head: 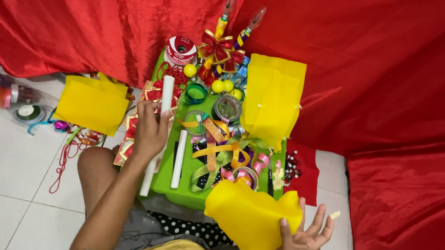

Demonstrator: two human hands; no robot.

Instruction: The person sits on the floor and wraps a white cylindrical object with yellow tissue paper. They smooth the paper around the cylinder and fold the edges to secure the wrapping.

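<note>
My left hand [150,129], fingers curled, grips white tube [159,132] at left edge of green counter [163,184]; tube's long axis runs away from me. My right hand [302,241], fingers spread, thumb-pinches yellow sheet [249,215], near counter's front right corner.

Left arm: extends from the lower centre of the frame upward, forearm bare and nearly straight. Left hand [150,129]: positioned left of centre, back of the hand facing the camera, fingers curled downward in a loose grasp. Right arm: enters at the lower right edge, forearm short in view. Right hand [304,241]: palm upward, fingers spread and slightly bent, thumb pressed inward toward the palm.
</note>
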